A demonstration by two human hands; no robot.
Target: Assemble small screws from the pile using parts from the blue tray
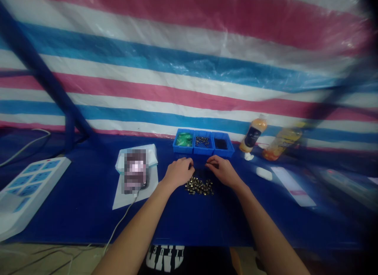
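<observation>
My left hand (179, 172) hovers at the upper left of a pile of small brass-coloured metal pieces (200, 186), its fingers curled together. Across a small gap, my right hand (221, 169) has thumb and fingertips pinched, pointing toward the left one. Whatever either hand holds is too small to make out. Just beyond the hands stand three joined blue bins: the left bin (183, 150) has green pieces in it, the middle bin (203, 151) small silvery metal parts, and the right bin (223, 152) dark pieces.
A charging phone (135, 172) lies on white paper at left, beside a large white power strip (35, 188). Two drink bottles, one dark-labelled (253, 134) and one orange (280, 143), stand at right near a white case (264, 173). Striped sheeting (177, 93) backs the blue table (201, 223).
</observation>
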